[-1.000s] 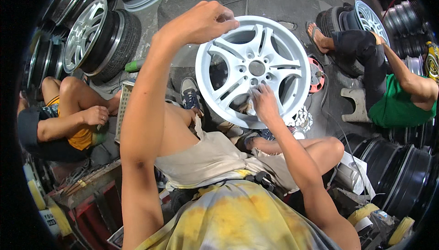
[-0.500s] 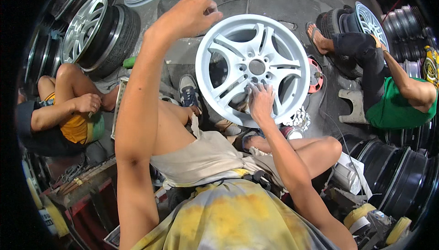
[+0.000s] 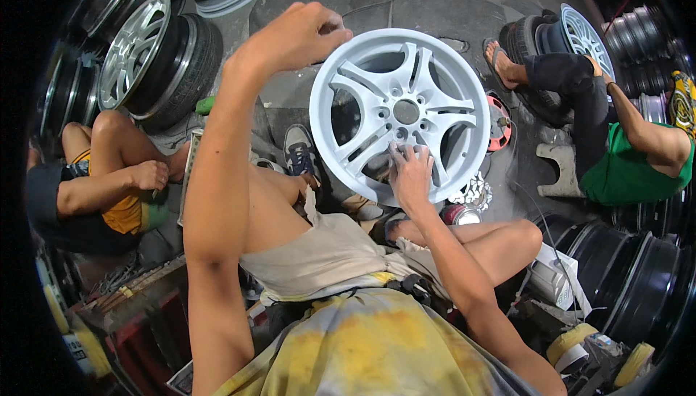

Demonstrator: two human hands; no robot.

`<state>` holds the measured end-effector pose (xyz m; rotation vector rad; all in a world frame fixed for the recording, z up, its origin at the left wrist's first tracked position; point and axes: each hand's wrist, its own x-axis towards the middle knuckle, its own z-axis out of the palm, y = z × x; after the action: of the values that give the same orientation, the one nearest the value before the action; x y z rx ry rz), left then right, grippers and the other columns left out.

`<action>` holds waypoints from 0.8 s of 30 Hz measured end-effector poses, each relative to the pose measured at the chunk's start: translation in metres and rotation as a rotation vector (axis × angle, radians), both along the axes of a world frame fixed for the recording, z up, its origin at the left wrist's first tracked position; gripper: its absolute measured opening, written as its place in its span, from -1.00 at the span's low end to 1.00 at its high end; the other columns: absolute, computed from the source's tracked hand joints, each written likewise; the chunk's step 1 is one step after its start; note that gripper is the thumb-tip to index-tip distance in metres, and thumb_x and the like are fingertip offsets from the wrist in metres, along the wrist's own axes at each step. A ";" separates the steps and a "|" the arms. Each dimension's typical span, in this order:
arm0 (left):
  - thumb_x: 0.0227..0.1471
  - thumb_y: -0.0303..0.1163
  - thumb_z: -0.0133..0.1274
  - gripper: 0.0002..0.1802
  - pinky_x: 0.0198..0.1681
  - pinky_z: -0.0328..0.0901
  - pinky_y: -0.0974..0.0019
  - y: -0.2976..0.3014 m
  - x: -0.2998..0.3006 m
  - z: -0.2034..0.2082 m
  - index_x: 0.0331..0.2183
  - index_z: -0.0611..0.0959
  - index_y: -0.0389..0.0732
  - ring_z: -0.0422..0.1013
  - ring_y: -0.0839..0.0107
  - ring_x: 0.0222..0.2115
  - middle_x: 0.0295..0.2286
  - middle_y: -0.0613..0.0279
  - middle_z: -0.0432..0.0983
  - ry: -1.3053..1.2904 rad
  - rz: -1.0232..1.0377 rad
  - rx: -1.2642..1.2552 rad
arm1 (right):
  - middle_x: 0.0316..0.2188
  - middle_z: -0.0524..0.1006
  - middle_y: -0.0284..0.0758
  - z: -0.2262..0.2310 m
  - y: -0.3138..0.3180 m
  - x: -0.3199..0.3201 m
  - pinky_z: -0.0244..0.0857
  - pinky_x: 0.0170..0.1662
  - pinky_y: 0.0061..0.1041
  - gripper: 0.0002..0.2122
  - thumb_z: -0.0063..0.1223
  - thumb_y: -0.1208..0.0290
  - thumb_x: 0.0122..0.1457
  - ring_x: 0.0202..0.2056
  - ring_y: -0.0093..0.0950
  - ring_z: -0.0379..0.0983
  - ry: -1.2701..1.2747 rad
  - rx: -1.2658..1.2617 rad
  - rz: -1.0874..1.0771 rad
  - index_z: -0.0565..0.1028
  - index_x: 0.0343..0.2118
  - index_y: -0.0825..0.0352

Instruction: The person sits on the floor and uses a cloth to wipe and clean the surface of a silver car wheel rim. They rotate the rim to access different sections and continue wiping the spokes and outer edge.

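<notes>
A pale grey-white alloy wheel rim [image 3: 464, 164] with split spokes is tilted in front of me, above my legs. My left hand [image 3: 308, 34] is at its upper left edge, with curled fingers and the thumb against the lip. Dusty fingers of my right hand [image 3: 412, 178] press together on a lower spoke, just below the hub hole. Whatever may lie under those fingertips is hidden.
At the left sits a person in orange and black [image 3: 119, 197]; at the right, one in a green top [image 3: 638, 168]. Tyred wheels [image 3: 181, 70] and stacked black rims [image 3: 631, 273] surround us. A red-orange reel [image 3: 499, 122] and an open can [image 3: 462, 214] stand beyond my right knee.
The wheel rim has tipped slightly, its top edge now a little lower in view. My right hand has shifted slightly left on the spoke. My left hand stays at the edge.
</notes>
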<state>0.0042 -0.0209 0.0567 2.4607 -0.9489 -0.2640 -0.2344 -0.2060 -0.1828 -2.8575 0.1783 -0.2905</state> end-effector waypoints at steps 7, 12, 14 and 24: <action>0.19 -0.22 0.07 -0.64 -0.34 0.34 0.15 -0.010 -0.004 -0.002 -0.23 0.69 -0.36 0.41 0.16 -0.55 -0.53 -0.08 0.55 0.072 0.015 0.008 | -0.11 0.46 -0.30 0.006 0.005 0.013 0.18 0.00 -0.16 -0.62 0.14 0.46 0.06 -0.01 -0.19 0.27 0.057 0.031 0.031 0.58 0.00 0.21; 0.19 -0.20 0.06 -0.62 -0.34 0.34 0.16 -0.006 0.002 -0.007 -0.22 0.70 -0.36 0.41 0.19 -0.55 -0.51 -0.08 0.57 0.008 0.016 -0.028 | -0.10 0.45 -0.30 0.001 0.004 0.011 0.18 0.00 -0.17 -0.61 0.14 0.46 0.04 0.00 -0.20 0.28 0.004 0.009 0.032 0.55 0.00 0.20; 0.19 -0.20 0.06 -0.62 -0.35 0.34 0.16 -0.006 0.003 -0.013 -0.23 0.70 -0.36 0.41 0.19 -0.56 -0.52 -0.08 0.57 -0.015 -0.012 -0.045 | -0.09 0.45 -0.31 -0.004 0.001 0.027 0.17 -0.01 -0.17 -0.59 0.13 0.46 0.05 0.00 -0.20 0.28 0.027 -0.019 -0.040 0.54 0.03 0.20; 0.19 -0.21 0.07 -0.65 -0.40 0.31 0.16 0.001 -0.003 -0.007 -0.24 0.71 -0.33 0.35 0.18 -0.61 -0.56 -0.04 0.56 0.012 0.035 -0.003 | -0.04 0.44 -0.26 -0.005 0.007 0.013 0.18 0.02 -0.15 -0.62 0.16 0.39 0.03 0.06 -0.19 0.26 0.047 0.017 0.240 0.56 -0.03 0.20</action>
<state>0.0008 -0.0198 0.0492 2.4678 -0.8996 -0.2655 -0.2218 -0.1988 -0.1878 -2.8325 -0.1518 -0.1726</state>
